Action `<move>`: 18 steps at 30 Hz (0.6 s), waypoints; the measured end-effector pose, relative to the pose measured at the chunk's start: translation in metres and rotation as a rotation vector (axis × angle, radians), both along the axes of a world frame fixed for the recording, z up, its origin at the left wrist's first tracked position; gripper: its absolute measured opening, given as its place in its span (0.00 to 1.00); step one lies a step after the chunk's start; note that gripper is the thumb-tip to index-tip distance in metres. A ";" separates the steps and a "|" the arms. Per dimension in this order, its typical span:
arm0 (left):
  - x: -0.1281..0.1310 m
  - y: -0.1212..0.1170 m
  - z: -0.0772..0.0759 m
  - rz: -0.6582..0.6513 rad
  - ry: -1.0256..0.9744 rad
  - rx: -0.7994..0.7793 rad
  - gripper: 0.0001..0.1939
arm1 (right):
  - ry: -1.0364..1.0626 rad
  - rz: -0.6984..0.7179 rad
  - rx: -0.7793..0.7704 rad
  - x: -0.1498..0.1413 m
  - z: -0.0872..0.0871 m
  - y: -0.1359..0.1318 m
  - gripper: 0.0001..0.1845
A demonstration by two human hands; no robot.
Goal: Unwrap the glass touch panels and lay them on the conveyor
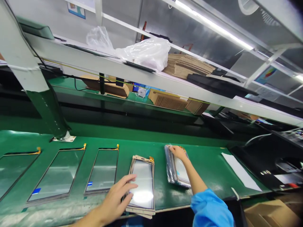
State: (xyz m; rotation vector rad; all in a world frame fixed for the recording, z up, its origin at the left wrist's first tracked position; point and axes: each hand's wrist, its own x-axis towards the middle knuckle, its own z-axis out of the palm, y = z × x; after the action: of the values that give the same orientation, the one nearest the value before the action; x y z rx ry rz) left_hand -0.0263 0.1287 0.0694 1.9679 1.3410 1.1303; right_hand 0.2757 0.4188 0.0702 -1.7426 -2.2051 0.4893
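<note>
My left hand (118, 197) lies with fingers stretched out on the left edge of a stack of glass screen panels (143, 186) near the front of the green table (203, 164). My right hand (178, 152), in a blue sleeve, reaches further out and rests its fingers on the far end of a second stack of panels in clear sleeves (177, 168). Whether those fingers grip anything is hidden. Three single glass panels (59, 175) lie flat in a row to the left.
A white paper strip (240, 171) lies at the right. Black trays and equipment (272, 160) stand beyond it. An overhead shelf (132, 72) carries plastic bags and cardboard stacks. A green post (50, 110) rises at the left. A cardboard box (272, 214) sits low right.
</note>
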 end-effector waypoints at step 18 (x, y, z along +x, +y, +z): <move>0.149 0.250 0.007 0.057 -0.576 -1.041 0.16 | 0.228 0.109 0.056 -0.013 -0.010 -0.064 0.21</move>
State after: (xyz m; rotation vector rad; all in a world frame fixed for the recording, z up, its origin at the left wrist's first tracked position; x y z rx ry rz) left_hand 0.1228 0.3784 0.0768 0.7846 1.2617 0.6834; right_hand 0.2631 0.3549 0.0604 -1.4650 -2.1372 0.6124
